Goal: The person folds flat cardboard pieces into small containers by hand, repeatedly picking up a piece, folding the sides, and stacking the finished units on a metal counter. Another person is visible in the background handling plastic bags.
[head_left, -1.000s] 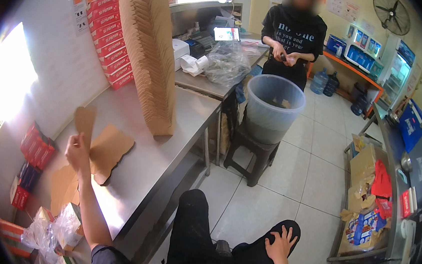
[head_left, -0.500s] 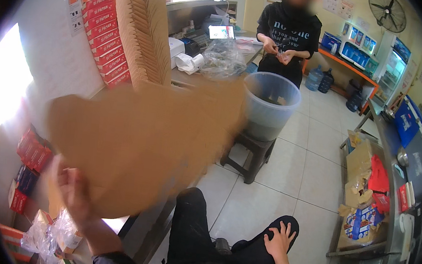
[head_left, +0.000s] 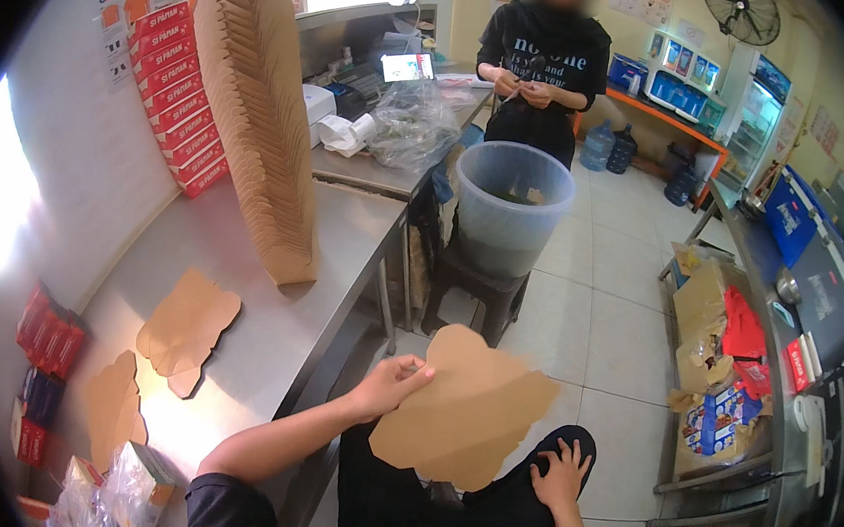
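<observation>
A flat brown die-cut cardboard blank (head_left: 465, 408) hangs over my lap, its far edge slightly blurred. My left hand (head_left: 393, 386) pinches it at its left edge, thumb on top. My right hand (head_left: 561, 473) rests on my right knee with its fingers spread and holds nothing. On the steel table (head_left: 343, 247) to my left lie more flat cardboard blanks (head_left: 187, 328), with another brown blank (head_left: 113, 407) nearer to me. A tall leaning stack of nested brown cardboard pieces (head_left: 259, 119) stands farther along that table.
Red boxes (head_left: 174, 96) are piled by the wall. A translucent bucket (head_left: 512, 211) stands on a dark stool (head_left: 475, 293) ahead. Behind it, a person in black (head_left: 545, 63) holds something small. Plastic-wrapped packs (head_left: 126, 489) lie at the near left; a steel counter (head_left: 745, 242) runs along the right.
My left hand has brought the cardboard blank from over the left table to over my lap. The table's blanks now show. My right hand stays on the knee.
</observation>
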Available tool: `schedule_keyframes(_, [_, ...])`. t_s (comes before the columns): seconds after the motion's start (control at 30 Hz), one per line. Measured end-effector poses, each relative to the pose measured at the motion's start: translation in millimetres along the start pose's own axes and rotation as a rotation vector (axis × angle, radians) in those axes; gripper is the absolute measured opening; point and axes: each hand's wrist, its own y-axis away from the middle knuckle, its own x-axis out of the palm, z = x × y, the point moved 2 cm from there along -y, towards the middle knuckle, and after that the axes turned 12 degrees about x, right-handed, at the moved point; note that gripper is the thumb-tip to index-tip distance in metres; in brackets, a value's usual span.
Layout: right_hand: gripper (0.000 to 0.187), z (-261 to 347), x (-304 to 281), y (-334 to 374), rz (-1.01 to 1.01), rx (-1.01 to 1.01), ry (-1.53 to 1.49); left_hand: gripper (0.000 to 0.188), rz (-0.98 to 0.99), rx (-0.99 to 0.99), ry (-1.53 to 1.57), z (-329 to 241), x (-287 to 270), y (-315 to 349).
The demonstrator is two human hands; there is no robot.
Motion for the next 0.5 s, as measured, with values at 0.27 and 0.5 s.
schedule_keyframes(0.27, [0.033, 6.6, 0.3, -0.9, 0.012, 0.026, 0.024, 0.041, 0.070, -0.026, 0.023, 59.4, -15.3, -0.1])
schedule_keyframes(0.5, [0.032, 5.5, 2.5, 7.9, -0.010, 0.017, 0.035, 0.046, 0.033, -0.038, -0.037, 49.2, -13.0, 4.8])
